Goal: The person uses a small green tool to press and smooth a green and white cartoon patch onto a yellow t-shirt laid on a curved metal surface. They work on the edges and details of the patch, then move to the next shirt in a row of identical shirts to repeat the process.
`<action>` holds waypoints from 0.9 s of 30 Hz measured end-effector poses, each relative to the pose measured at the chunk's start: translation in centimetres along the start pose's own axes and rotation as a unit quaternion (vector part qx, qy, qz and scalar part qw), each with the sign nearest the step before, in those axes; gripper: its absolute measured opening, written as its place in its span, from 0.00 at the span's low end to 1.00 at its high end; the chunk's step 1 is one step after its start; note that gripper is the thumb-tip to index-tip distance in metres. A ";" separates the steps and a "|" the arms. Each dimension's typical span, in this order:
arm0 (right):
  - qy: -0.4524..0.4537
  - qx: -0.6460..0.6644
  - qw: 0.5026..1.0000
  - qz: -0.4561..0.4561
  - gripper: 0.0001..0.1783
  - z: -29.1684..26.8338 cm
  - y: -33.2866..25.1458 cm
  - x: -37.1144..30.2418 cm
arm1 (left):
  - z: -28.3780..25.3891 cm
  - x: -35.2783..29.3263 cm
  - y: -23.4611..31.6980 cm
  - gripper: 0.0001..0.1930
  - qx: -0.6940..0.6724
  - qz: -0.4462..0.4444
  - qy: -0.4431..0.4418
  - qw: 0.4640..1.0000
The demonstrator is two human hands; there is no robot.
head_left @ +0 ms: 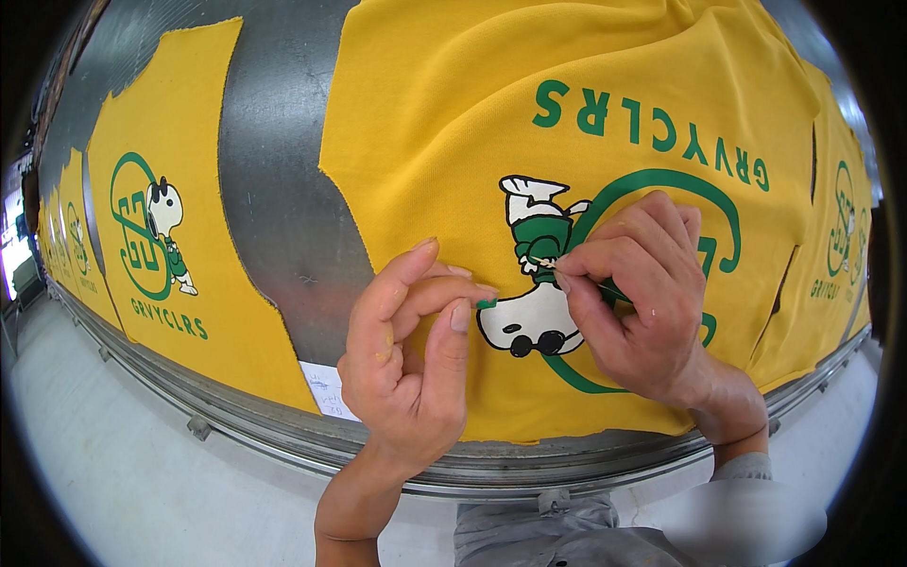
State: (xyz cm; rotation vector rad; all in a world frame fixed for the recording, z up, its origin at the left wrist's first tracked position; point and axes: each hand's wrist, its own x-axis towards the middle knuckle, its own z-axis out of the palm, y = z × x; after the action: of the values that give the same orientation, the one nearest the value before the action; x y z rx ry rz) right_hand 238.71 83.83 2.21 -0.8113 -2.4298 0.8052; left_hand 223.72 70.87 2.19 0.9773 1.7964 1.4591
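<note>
- My left hand (411, 345), at six o'clock, pinches a green scrap (486, 303).
- My right hand (642, 283), at three o'clock, fingers pressed together, pinches a thin tool (588, 286) on the yellow cloth (453, 123).

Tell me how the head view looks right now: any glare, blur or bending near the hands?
Head view: sharp at the left hand, right hand and yellow printed fabric panel; soft glare streaks on the bare metal table; fisheye bends the table edge and darkens the corners; a blurred patch sits at the lower right.
</note>
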 end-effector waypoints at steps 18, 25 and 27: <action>-0.018 0.006 1.000 0.014 0.14 -0.3 -0.2 0.1 | -0.1 -0.1 -0.1 0.20 0.002 0.000 -0.002 1.000; -0.016 0.012 1.000 0.016 0.13 -0.3 -0.1 0.1 | -0.1 0.0 0.0 0.20 0.000 -0.004 -0.003 1.000; -0.013 0.014 1.000 0.016 0.13 -0.3 0.0 0.0 | -0.1 0.0 0.1 0.20 0.000 -0.003 -0.003 1.000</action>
State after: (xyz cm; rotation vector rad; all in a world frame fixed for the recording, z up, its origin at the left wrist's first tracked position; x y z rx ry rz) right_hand 238.87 83.96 2.47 -0.8359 -2.4285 0.8647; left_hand 223.65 70.79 2.30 0.9756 1.7921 1.4513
